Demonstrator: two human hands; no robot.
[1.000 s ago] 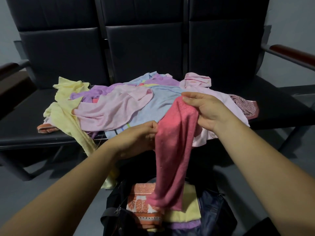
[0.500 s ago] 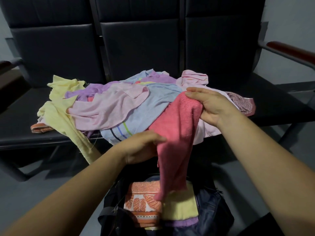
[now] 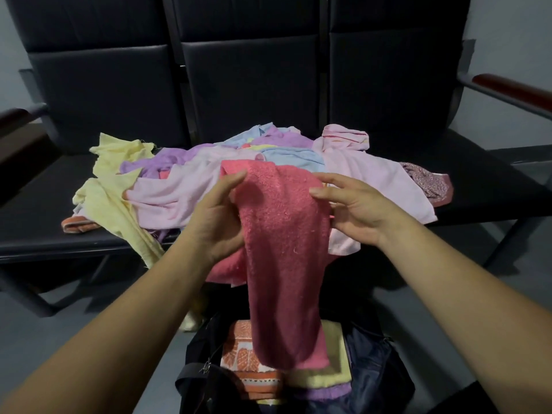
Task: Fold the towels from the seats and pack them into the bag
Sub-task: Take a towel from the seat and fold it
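Pink towel [image 3: 283,234] hangs between the hands, held apart: left hand [image 3: 218,216] grips its left edge, right hand [image 3: 355,210] pinches its right. Bag [image 3: 373,372] below them, towel pile [image 3: 179,192] beyond.

The left hand [image 3: 218,216] and right hand [image 3: 355,210] are bare, and so are both forearms, up to the frame's edge. The fingernails that show are short and unpainted.

A pink towel [image 3: 283,234] hangs lengthwise above the open dark bag [image 3: 373,369], before pastel towels [image 3: 185,192] heaped on the black seats [image 3: 44,210].
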